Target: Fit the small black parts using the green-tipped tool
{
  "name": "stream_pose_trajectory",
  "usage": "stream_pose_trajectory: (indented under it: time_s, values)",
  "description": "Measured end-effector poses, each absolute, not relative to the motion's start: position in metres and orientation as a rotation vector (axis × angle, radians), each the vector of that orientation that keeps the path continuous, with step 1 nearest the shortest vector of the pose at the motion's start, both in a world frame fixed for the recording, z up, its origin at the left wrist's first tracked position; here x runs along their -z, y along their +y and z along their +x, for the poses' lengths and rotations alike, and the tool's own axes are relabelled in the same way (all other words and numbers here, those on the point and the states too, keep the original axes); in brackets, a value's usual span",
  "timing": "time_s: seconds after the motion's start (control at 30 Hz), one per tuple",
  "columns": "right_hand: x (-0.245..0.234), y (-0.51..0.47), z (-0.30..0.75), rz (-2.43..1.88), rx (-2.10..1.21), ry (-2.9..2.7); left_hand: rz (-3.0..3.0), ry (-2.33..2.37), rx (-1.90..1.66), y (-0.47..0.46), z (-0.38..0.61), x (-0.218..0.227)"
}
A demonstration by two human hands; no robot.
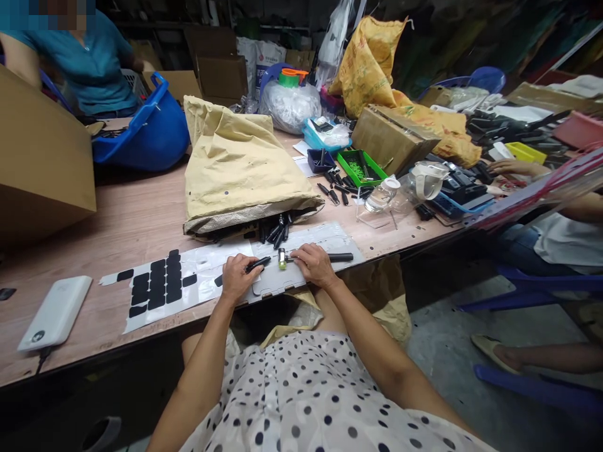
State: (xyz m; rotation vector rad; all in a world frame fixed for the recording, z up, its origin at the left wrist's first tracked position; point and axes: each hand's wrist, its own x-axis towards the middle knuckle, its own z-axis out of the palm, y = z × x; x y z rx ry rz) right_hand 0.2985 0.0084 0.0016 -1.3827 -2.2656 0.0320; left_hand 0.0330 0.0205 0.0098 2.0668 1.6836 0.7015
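Observation:
My left hand (238,275) is closed on a small black tube-like part (259,263), held low over a grey board (325,237) at the table edge. My right hand (314,263) grips a small hammer (282,258) by its shaft; the head is metal with a yellow-green face, and the black handle sticks out to the right. A narrow gap separates the hammer head from the black part. Just beyond my hands, more black parts (277,231) spill from the mouth of a tan sack (235,163). Left of my left hand lies a white sheet (200,258) with black rounded stickers (157,282).
A white power bank (56,312) with a cable lies at left, near a cardboard box (42,150) and a blue basin (151,135). Behind stand a green tray (362,168) and a clear bottle (382,193). Other people sit at far left and right.

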Motion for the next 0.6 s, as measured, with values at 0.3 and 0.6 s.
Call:
stream_pose_trajectory:
  time_s: [0.3, 0.6]
  values:
    - [-0.005, 0.007, 0.293, -1.413, -0.046, -2.241, 2.024, 1.258, -0.807, -0.047, 0.04, -0.026]
    - [-0.002, 0.009, 0.29, -1.416, -0.057, -2.21, 1.933, 1.606, -0.398, -0.094, 0.034, 0.028]
